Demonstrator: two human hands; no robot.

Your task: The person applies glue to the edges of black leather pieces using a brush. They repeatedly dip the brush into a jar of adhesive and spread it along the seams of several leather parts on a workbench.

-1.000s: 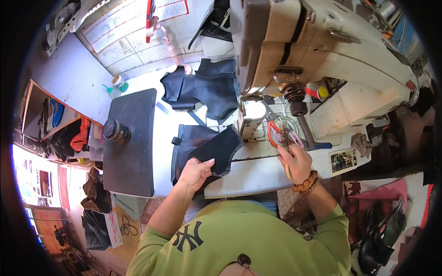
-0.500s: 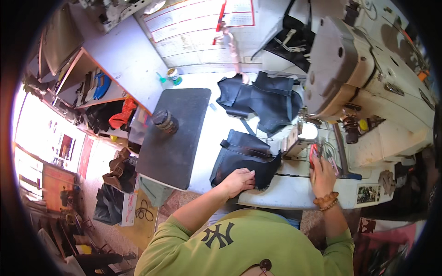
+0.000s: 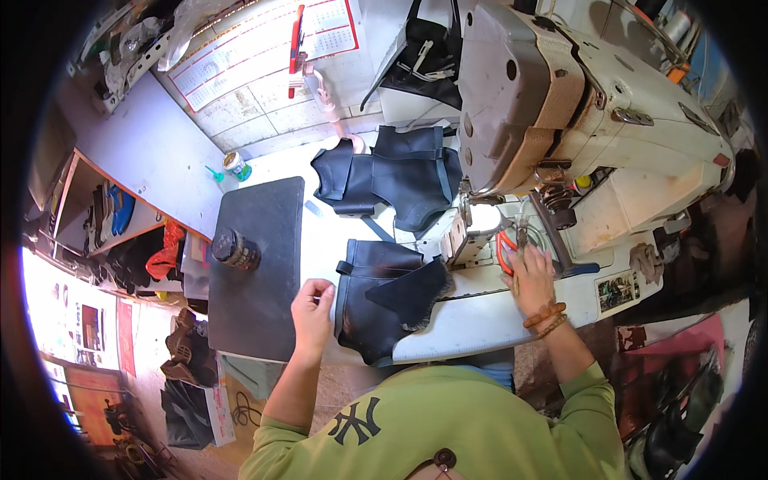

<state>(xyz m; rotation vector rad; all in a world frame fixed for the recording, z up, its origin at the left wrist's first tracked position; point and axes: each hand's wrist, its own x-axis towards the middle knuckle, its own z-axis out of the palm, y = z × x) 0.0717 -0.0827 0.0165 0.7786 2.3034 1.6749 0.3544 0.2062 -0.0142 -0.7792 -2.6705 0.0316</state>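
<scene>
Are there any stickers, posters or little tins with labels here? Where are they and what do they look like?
Calendar sheet: on the wall at the top, big white paper with a red grid and rows of small print.
Sticker: on the sewing machine base, right of the right hand, small rectangle with a dark picture.
Tin: on the white table near the wall, small and round, with a green and white label.

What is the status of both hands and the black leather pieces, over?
Left hand loosely curled beside black leather pieces, empty. Right hand on red-handled snips by sewing machine.
</scene>
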